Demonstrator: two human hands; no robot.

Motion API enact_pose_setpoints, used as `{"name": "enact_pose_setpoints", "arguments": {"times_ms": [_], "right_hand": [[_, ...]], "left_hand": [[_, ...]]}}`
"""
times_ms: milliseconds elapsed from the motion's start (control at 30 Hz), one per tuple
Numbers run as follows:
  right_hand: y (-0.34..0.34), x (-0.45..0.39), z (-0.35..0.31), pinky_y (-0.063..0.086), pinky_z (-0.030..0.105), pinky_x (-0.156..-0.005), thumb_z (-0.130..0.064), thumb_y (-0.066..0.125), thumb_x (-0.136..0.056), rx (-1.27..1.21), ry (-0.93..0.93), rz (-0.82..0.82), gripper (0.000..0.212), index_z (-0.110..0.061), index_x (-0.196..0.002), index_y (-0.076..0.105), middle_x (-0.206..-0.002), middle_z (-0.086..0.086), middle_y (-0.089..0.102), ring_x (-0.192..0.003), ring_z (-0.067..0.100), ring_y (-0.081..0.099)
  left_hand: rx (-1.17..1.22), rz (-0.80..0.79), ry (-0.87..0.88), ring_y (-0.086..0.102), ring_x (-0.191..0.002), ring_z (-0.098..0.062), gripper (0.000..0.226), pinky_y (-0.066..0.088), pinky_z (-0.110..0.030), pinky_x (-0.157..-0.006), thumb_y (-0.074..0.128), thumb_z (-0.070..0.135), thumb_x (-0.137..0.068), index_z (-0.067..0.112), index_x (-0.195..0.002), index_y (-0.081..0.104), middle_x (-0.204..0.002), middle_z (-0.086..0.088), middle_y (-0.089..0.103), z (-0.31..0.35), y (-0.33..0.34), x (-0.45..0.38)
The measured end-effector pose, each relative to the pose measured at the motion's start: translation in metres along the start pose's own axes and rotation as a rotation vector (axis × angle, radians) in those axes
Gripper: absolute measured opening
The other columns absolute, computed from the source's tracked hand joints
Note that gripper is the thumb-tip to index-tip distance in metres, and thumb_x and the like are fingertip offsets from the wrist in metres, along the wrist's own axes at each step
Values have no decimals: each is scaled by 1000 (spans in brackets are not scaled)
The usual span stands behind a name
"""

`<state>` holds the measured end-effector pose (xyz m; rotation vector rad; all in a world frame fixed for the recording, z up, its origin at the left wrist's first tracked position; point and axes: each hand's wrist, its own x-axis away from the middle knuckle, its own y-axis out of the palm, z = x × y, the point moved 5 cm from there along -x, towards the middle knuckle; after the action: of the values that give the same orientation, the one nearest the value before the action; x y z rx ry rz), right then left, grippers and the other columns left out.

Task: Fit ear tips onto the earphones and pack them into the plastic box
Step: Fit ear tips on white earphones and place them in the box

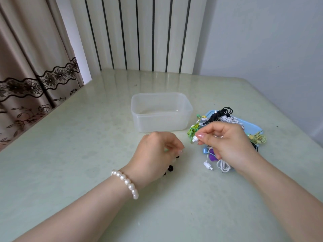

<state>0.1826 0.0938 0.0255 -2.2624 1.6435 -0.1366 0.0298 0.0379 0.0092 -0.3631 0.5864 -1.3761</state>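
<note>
Pinching a small white earbud (194, 139) between thumb and forefinger, my right hand (227, 142) held it up just above the tabletop (70, 154), its white cable (222, 165) trailing down under my palm to a loose coil and a second white bud (208, 165) lying on the surface. My left hand (157, 154) hovered close beside it, fingers curled in toward the thumb; whether they pinched an ear tip I could not tell, since the fingertips were blurred. Under that hand a few small black ear tips (170, 168) lay on the tabletop. Behind my right hand a pale blue tray (253, 127) near the right edge carried a tangle of earphones (225, 116): black cable looped at the far end, white wound cord, green and yellow-green coils, with a blue bud and something purple at the near side. A translucent plastic box (161, 111), lidless and rectangular with rounded corners, stood toward the far edge, just left of the tray.
</note>
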Motion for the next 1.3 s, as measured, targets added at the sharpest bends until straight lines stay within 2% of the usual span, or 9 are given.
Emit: {"name": "enact_pose_setpoints", "arguments": {"times_ms": [100, 200, 267, 300, 400, 533, 700, 1100, 1300], "right_hand": [[2, 2, -5, 26, 19, -39, -21, 68, -69, -204, 9, -46, 6, -17, -65, 70, -59, -2, 65, -32, 9, 33], [5, 4, -8, 21, 25, -45, -27, 65, -63, -338, 25, -101, 11, -18, -62, 71, -53, -7, 61, -32, 8, 32], [5, 5, -10, 16, 29, -48, -29, 66, -62, -312, 3, -92, 11, -19, -62, 70, -48, -10, 57, -31, 9, 31], [5, 6, -11, 18, 27, -47, -29, 66, -61, -290, -13, -83, 11, -19, -62, 70, -47, -11, 56, -31, 9, 31], [6, 6, -13, 24, 15, -38, -25, 65, -63, -274, -46, -78, 13, -13, -68, 67, -43, -11, 53, -30, 9, 29], [4, 5, -13, 26, 12, -37, -30, 68, -59, -239, -67, -43, 12, -19, -62, 70, -47, 8, 47, -30, 12, 29], [2, 5, -13, 28, 14, -38, -18, 70, -71, -125, -127, 19, 4, -15, -69, 70, -40, -9, 51, -28, 9, 31], [5, 7, -13, 30, 16, -36, -9, 68, -77, -62, -146, 39, 9, -15, -70, 69, -43, -12, 55, -26, 9, 32], [6, 10, -15, 33, 30, -37, -9, 68, -78, -4, -174, 74, 8, -14, -73, 69, -38, -18, 52, -25, 7, 33]], "left_hand": [[512, 7, -167, 67, -66, -22, 13, 54, -32, -63, 71, -2, -74, 10, -71, 66, -75, -14, 72, -1, -3, -1], [862, -57, -260, 70, -68, -20, 18, 57, -27, -65, 69, -3, -63, 4, -78, 63, -71, -9, 72, 2, 3, 0], [976, -82, -302, 71, -67, -20, 20, 58, -25, -62, 67, -4, -61, 1, -80, 63, -73, -11, 72, 3, 6, 2], [1005, -92, -318, 71, -67, -19, 19, 57, -23, -60, 65, -7, -63, -1, -80, 63, -73, -12, 72, 3, 7, 2], [1053, -103, -346, 71, -68, -17, 19, 56, -20, -60, 62, -9, -63, -4, -81, 66, -74, -12, 72, 4, 9, 3], [1079, -91, -371, 71, -70, -16, 21, 57, -20, -64, 60, -12, -67, -5, -85, 67, -76, -11, 72, 3, 8, 3], [1100, -86, -398, 71, -72, -17, 21, 57, -21, -67, 57, -15, -73, -7, -89, 67, -78, -13, 72, 2, 9, 3], [1048, -50, -404, 71, -74, -20, 18, 58, -24, -70, 58, -16, -73, -5, -82, 69, -79, -14, 72, 1, 10, 5], [1059, -71, -465, 71, -76, -24, 18, 58, -24, -66, 59, -14, -72, -2, -84, 68, -82, -15, 72, -2, 10, 6]]}}
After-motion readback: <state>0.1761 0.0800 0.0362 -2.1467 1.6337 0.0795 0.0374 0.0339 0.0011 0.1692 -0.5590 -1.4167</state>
